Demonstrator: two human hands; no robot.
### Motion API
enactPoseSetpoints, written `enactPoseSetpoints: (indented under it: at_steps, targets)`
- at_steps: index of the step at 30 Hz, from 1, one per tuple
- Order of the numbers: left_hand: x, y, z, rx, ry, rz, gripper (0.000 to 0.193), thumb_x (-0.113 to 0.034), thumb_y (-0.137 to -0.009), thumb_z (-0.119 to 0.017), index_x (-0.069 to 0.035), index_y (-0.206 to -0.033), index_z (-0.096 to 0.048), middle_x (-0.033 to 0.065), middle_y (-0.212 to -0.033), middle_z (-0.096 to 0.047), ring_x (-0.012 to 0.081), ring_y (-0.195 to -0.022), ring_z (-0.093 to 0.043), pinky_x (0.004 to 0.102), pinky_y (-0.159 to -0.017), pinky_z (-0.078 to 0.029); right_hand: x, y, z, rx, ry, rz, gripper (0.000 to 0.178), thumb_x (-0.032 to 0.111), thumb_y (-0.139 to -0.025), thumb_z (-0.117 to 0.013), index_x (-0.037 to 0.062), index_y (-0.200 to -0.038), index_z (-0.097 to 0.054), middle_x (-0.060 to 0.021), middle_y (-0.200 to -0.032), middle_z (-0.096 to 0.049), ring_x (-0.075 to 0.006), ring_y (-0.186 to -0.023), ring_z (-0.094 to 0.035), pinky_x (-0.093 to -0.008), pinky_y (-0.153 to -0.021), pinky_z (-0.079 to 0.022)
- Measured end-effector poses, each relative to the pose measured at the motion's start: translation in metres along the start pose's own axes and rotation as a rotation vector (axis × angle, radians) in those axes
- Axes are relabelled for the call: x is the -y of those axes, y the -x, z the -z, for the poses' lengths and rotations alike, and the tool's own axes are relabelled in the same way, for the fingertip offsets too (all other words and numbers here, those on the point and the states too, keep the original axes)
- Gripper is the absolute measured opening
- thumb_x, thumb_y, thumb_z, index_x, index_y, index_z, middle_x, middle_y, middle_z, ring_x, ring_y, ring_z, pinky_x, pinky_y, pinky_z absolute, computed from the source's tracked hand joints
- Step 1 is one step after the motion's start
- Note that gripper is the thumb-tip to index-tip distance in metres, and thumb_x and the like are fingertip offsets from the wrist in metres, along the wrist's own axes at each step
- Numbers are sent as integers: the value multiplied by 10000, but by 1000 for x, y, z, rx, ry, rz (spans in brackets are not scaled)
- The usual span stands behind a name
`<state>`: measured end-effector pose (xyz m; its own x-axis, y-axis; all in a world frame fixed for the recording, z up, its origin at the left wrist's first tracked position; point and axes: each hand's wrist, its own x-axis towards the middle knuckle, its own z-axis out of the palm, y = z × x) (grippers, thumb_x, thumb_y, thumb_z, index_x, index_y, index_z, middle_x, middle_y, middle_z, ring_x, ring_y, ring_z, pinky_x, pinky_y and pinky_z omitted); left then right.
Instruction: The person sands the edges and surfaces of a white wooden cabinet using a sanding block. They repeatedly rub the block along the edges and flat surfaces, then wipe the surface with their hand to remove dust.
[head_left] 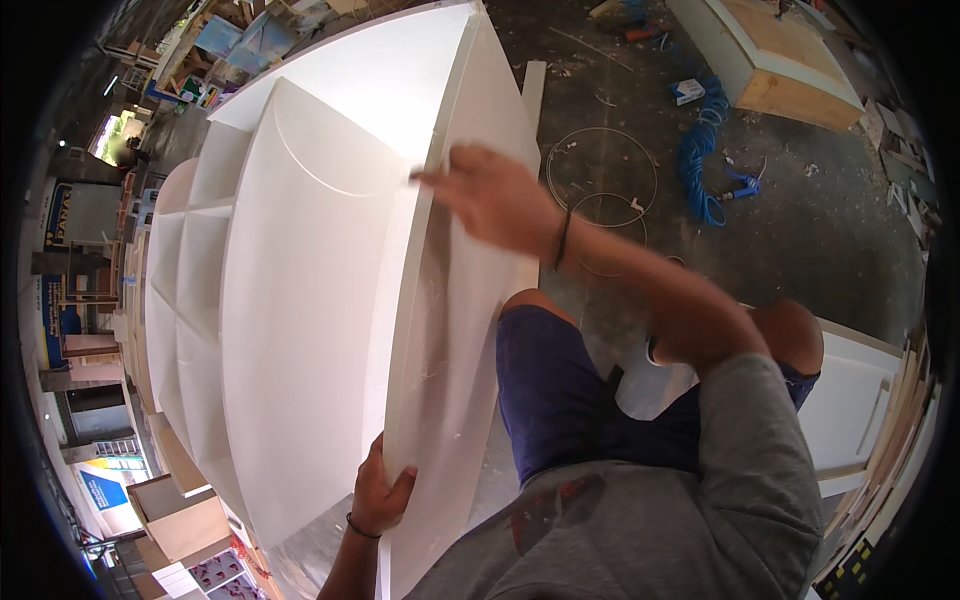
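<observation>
A large white cabinet carcass [300, 300] lies in front of me, its long side panel [440, 330] running up the middle of the view. My left hand [382, 492] is closed over the near part of this panel's edge, thumb on the outer face. Farther along the same edge is my right hand [490, 195], its fingers pinched together. A small dark tip shows at those fingers, too blurred to name. From near it a thin pale strip [310, 170] curves left across the cabinet's inside.
White compartments [205, 240] form the cabinet's left side. Thin strips lie coiled [602, 190] on the dark floor at right, by a blue coiled air hose [703, 140] and a small box [688, 92]. A wooden-topped white unit [770, 65] stands far right; boards [900, 400] lean at right.
</observation>
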<state>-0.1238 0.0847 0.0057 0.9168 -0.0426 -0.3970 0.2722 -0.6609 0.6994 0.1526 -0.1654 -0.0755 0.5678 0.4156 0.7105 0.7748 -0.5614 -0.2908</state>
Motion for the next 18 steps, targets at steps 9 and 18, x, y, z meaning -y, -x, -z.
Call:
enactPoseSetpoints:
  at_steps: [9, 18]
  targets:
    - [2, -3, 1, 21, -24, -22, 493, -49, -835, -532, 67, -1295, -396, 188, -1062, -632, 260, -984, -625, 343, -875, -473, 50, 13, 10, 9, -66, 3, 411, 44, -784, -553, 146, -1180, -598, -50, -848, -527, -214, -870, -552, -371, -723, -466]
    - [-3, -8, -6, 20, -87, 4, 508, -151, -848, -575, 64, -1272, -395, 196, -1052, -628, 256, -944, -628, 349, -829, -485, -120, -33, 6, -184, 70, -181, 370, 75, -777, -563, 187, -1124, -627, -95, -888, -588, -289, -831, -589, -400, -715, -491]
